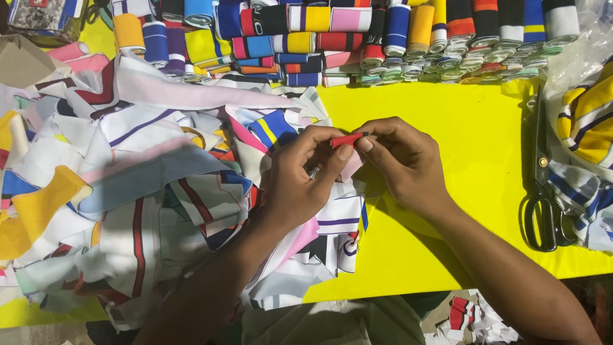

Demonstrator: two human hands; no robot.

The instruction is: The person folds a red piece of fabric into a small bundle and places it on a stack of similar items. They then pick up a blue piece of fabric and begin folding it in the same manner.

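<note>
Where both thumbs meet, a small red fabric strip (pixel 347 139) sits pinched between left hand (pixel 300 176) and right hand (pixel 405 163), above the near edge of the scrap pile (pixel 147 191). Each grip is closed on 1 end of the strip, fingertips only. Judged thin, limp, near weightless; likely to slip or curl, so hold the ends. Pale pink cloth hangs under it. Rolled ribbing bands (pixel 357 38) line the far edge. Open yellow table (pixel 460 128) lies to the right, up to the scissors (pixel 543 191) and bagged striped fabric (pixel 590 121).
</note>
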